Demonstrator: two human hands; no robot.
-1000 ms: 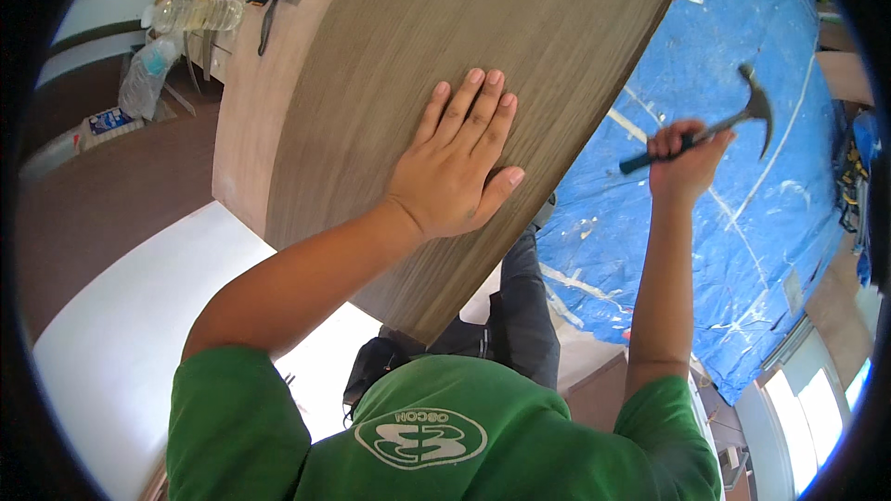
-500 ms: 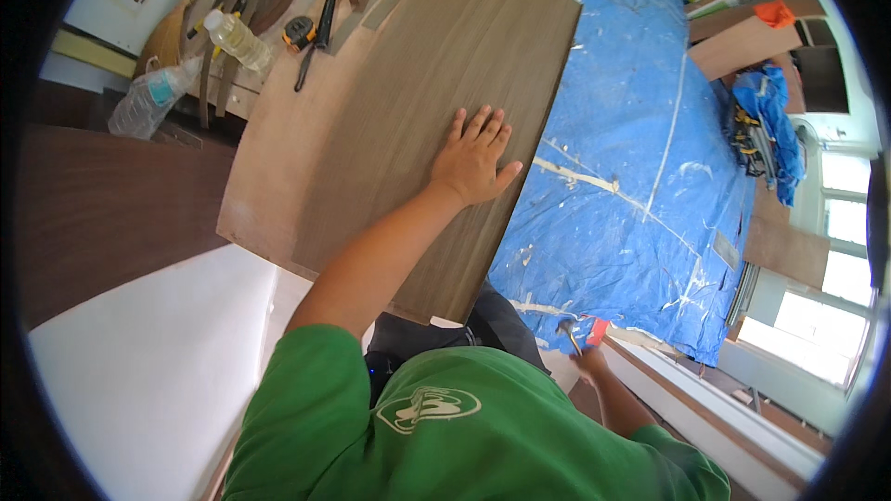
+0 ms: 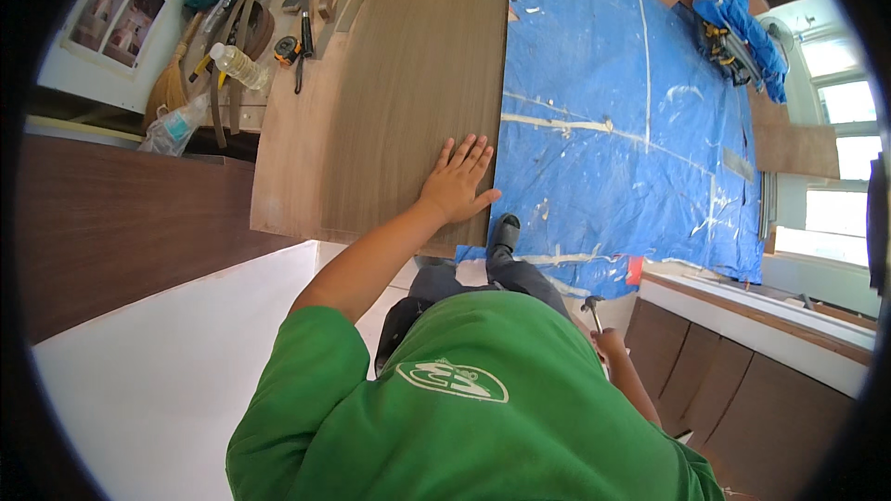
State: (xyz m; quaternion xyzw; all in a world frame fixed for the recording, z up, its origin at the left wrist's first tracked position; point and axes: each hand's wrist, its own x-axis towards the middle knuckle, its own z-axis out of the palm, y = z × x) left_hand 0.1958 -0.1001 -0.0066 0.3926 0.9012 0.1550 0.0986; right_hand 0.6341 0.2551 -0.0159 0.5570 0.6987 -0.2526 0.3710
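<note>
My left hand [image 3: 455, 187] lies flat with spread fingers on a brown wood-grain panel [image 3: 418, 65], close to the panel's right edge. The panel rests on a paler wooden board [image 3: 292, 167] that shows along its left side. Down at my right side, my right hand [image 3: 609, 343] is closed around the handle of a hammer [image 3: 594, 306], its metal head pointing up and away from me. The hammer is well apart from the panel.
A tape measure [image 3: 287, 50], a clear bottle [image 3: 238, 67], edging strips [image 3: 243, 28] and a crumpled plastic bottle [image 3: 174, 127] lie left of the panel. Blue tarp [image 3: 594, 186] covers the floor to the right. My sandalled foot [image 3: 505, 234] stands on it. A dark panel [image 3: 130, 213] is at left.
The view has turned, so the panel now runs more nearly straight ahead. My left hand stays flat near its right edge, now closer to the panel's near end. My right hand still holds the hammer low.
</note>
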